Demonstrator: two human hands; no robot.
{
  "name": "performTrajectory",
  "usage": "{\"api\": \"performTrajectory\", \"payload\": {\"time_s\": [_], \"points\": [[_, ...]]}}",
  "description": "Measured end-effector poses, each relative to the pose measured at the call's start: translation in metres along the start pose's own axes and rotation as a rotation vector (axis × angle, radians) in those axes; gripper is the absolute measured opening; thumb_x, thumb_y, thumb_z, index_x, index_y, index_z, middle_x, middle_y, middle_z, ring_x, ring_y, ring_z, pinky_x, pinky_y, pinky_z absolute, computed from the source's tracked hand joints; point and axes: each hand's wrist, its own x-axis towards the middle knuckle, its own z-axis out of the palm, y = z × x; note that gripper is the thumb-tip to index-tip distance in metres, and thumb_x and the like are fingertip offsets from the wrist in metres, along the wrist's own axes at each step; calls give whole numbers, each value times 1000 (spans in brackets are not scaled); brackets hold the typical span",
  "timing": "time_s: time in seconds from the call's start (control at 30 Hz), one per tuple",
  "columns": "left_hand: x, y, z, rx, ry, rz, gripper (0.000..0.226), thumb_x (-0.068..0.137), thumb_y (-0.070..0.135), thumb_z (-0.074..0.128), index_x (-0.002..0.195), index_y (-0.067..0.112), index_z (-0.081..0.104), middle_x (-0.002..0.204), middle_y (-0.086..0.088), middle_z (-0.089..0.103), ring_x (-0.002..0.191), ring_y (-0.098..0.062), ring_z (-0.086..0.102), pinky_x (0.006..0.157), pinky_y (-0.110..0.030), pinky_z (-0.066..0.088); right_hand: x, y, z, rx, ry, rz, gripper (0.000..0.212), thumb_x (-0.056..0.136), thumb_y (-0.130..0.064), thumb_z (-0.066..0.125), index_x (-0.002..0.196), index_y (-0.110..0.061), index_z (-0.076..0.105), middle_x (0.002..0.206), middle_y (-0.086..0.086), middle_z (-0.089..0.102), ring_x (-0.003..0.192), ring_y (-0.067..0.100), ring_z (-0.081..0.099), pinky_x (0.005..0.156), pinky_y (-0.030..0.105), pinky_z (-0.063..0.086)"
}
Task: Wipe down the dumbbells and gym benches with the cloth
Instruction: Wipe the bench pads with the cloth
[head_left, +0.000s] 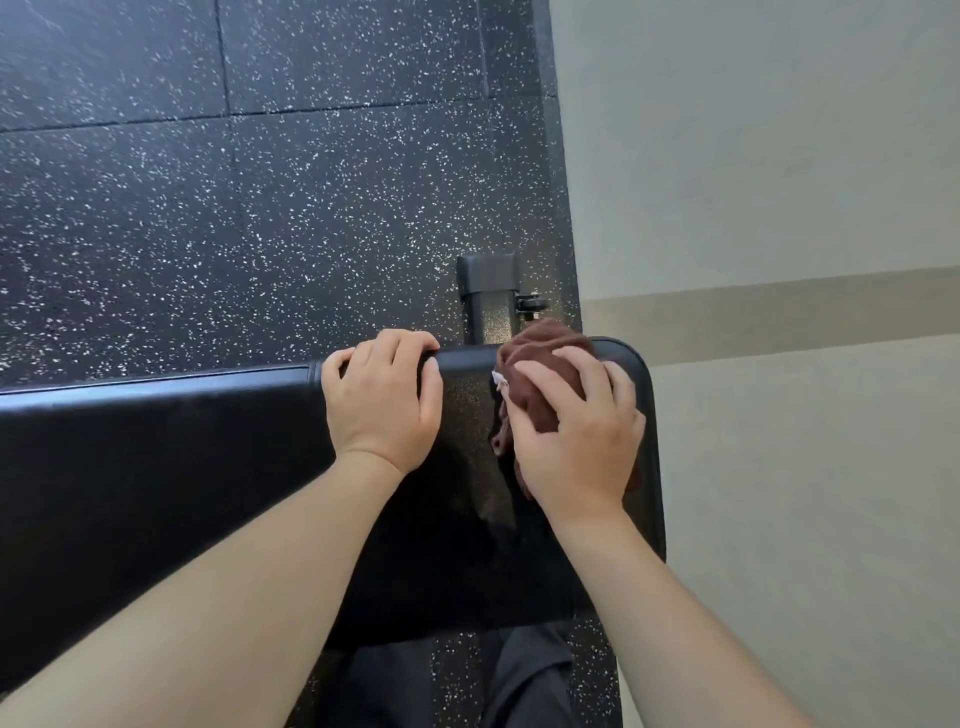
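"At the wall end of the bench (156, 457), where is the cloth (537, 345)?"

"Bunched under the right hand (576, 441), on the pad's far corner. The fingers curl over the wad and press it down. A bit of it trails out towards the wrist."

"And the left hand (382, 400)?"

"Just beside it, clear of the cloth. Its fingers are hooked over the pad's far edge and clamped there. It looks like a brace."

"So how to wipe well from here?"

"I'd hold that brace and draw the cloth in long, overlapping strokes along the pad, away from the wall (779, 156). The rounded corner and far edge want a pass too, since the cloth sits partly over that edge. A flatter cloth would cover more than a wad, I think."

"The leg (491, 306) behind?"

"Frame, past the far edge, on the floor (208, 208). Worth a wipe later, perhaps."

"Dumbbells?"

"None in view."
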Motion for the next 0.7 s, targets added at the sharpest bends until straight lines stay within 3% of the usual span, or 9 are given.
{"api": "performTrajectory", "payload": {"time_s": [0.17,0.33,0.57,0.7], "points": [[1,1,1,14,10,8,27,90,36,34,102,30,57,101,12,59,92,-12,55,88,-31,23,3,13,-6,27,39,6,26,82,-50,59,101,-37,69,118,-5,61,113,27,50,81,47,48],[1,2,3,26,23,9,26,90,35,35,101,30,57,101,11,59,91,-13,54,89,-32,24,54,19,-12,120,110,177,20,79,-47,70,97,-37,71,114,-7,63,107,27,52,83,43,46],[0,0,4,44,30,5,26,90,36,34,101,30,57,101,10,60,92,-15,55,88,-34,24,-13,42,-14,66,103,39,24,79,-35,68,103,-32,71,118,0,62,108,33,53,83,48,49],[1,0,8,53,67,10,24,89,35,37,100,30,57,100,9,60,90,-17,56,88,-35,24,11,42,-13,96,131,58,23,77,-37,75,100,-34,72,114,-3,63,104,30,55,82,44,49]]}}
